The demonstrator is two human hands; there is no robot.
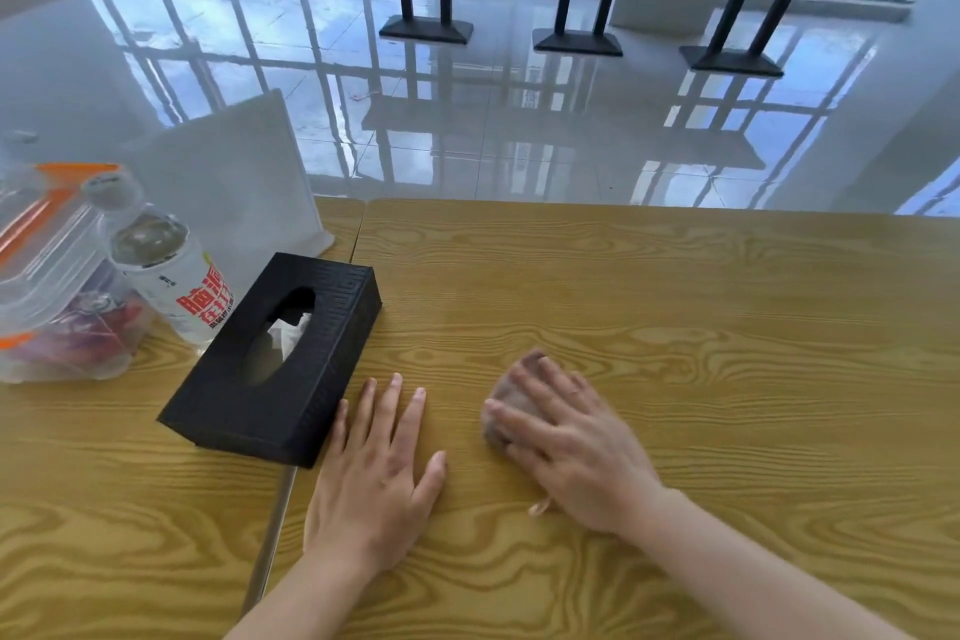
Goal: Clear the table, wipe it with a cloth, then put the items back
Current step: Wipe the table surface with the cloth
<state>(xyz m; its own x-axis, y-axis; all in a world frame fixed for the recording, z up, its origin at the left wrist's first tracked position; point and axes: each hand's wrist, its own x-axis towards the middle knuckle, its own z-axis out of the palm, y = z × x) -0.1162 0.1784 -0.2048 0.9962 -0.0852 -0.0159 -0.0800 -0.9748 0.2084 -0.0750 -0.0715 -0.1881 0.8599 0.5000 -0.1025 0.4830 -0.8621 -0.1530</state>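
Under the right hand [569, 450], the cloth [511, 389].

Black tissue box [275, 369] — wood-grain table [675, 301] — mauve cloth [511, 392].

Worktop [675, 327], left end: lidded container [57, 286] at the far left, bottle [166, 270] upright just right of it, panel [234, 182] standing behind both, tissue box [275, 359] right of the bottle and nearer. Near centre: left hand [379, 478] flat just beside the box, right hand [571, 442] further right, on a cloth [511, 390].
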